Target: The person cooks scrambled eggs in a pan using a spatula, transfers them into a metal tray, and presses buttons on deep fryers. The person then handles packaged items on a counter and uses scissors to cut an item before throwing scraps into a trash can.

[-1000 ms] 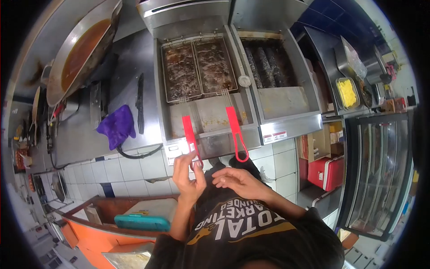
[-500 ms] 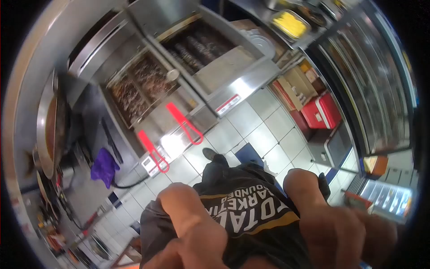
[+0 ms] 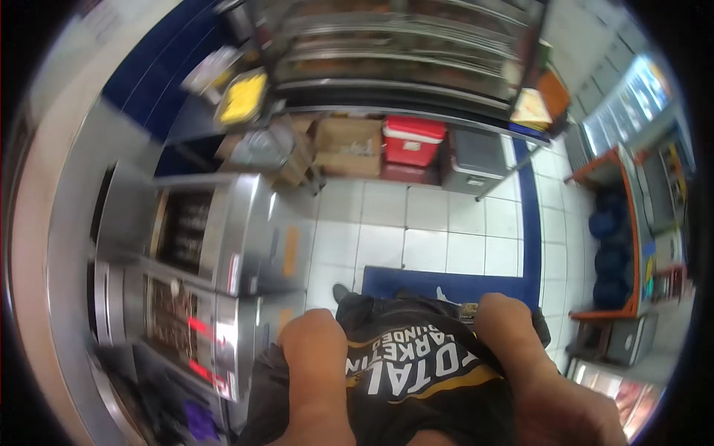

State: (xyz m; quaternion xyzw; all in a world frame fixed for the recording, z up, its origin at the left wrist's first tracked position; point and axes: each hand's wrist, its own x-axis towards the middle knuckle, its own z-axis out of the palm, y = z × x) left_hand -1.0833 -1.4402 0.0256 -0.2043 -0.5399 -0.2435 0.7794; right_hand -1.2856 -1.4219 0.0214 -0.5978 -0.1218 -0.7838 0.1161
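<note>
My left arm [image 3: 316,379] is raised close to the camera in front of a black shirt [image 3: 416,357] with white lettering; its fingers cannot be made out. On the other side, my right arm [image 3: 513,342] bends toward the lower right, where my right hand [image 3: 573,412] looks large and blurred at the bottom edge. What either hand holds, if anything, is hidden. Two red basket handles [image 3: 201,325] stick out from the fryer [image 3: 230,334] at the left, away from both arms.
A second fryer bay [image 3: 186,230] adjoins the first. Beyond the tiled floor [image 3: 424,245] are a red cooler [image 3: 413,141], a grey cooler [image 3: 476,160], a cardboard box [image 3: 348,145] and a glass display case [image 3: 394,44]. A blue mat [image 3: 454,282] lies near my feet.
The view has turned right, so the fryers now stand at the left. My hands have left the area by the red handles and come up toward the camera.
</note>
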